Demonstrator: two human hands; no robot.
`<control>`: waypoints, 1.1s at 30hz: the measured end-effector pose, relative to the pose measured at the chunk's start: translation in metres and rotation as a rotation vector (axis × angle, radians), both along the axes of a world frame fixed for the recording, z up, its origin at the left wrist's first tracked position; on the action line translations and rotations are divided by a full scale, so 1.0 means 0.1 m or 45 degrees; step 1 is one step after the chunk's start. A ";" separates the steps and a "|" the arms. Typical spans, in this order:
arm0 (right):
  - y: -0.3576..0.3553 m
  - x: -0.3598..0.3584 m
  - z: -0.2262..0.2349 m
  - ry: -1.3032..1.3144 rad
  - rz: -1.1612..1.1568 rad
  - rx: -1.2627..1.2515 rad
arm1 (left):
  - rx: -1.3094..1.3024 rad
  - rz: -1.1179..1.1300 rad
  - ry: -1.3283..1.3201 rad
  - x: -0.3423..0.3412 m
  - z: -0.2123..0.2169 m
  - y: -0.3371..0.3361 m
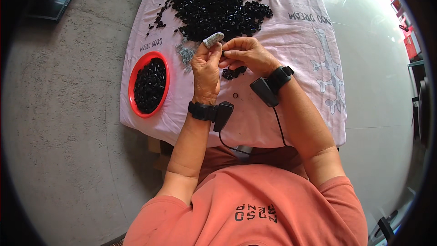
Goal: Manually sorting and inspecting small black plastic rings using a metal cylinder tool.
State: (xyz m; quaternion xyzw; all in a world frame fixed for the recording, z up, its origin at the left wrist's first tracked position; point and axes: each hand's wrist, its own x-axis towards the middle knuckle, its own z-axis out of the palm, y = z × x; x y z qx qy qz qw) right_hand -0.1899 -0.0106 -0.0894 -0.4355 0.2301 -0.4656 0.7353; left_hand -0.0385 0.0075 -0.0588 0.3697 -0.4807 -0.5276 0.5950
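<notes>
My left hand [206, 71] and my right hand [249, 56] meet over the middle of the cloth-covered table. Between their closed fingertips is a small black piece [222, 53], mostly hidden by the fingers. A pale speckled cover [213, 40] sits on one finger of my left hand. Just beyond the hands spreads a large pile of small shiny black pieces [209, 5]. A smaller cluster of black pieces [234, 72] lies under my right hand. Left of my left hand is a tangle of grey-blue scraps [186, 55].
A red bowl [167, 84] full of black pieces [150, 85] stands at the table's left. One dark ring [235, 95] lies on the pink cloth [291, 109] near my wrists. Black devices [223, 116] with cables are strapped to both wrists. Grey floor [68, 109] surrounds the table.
</notes>
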 end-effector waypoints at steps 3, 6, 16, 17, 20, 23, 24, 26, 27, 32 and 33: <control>0.01 0.01 0.03 -0.017 0.003 0.028 | -0.003 0.004 -0.050 0.01 0.01 0.01; 0.02 0.02 0.04 -0.004 -0.006 0.024 | -0.035 0.020 -0.157 0.01 0.01 0.00; 0.02 -0.01 0.05 0.091 -0.009 0.054 | -0.171 0.064 -0.709 0.18 0.05 0.00; 0.02 -0.01 0.05 0.099 -0.006 0.058 | -0.199 0.080 -0.803 0.20 0.07 0.00; 0.03 0.00 0.07 0.148 -0.025 0.046 | -0.275 0.134 -0.975 0.20 0.13 0.03; 0.02 0.01 0.09 0.260 -0.105 0.012 | -0.279 0.205 -0.910 0.25 0.11 0.01; 0.01 0.01 0.08 0.326 -0.127 -0.041 | -0.268 0.230 -0.858 0.28 0.08 0.00; 0.00 0.00 0.06 0.456 -0.173 -0.147 | -0.147 0.194 -0.768 0.37 0.04 -0.01; 0.00 0.02 0.04 0.492 -0.184 -0.180 | -0.088 0.178 -0.725 0.41 0.02 -0.01; 0.04 0.10 0.05 0.657 -0.177 -0.261 | 0.055 0.113 -0.682 0.53 -0.15 0.05; 0.04 0.10 0.04 0.631 -0.190 -0.253 | 0.087 0.107 -0.693 0.54 -0.16 0.06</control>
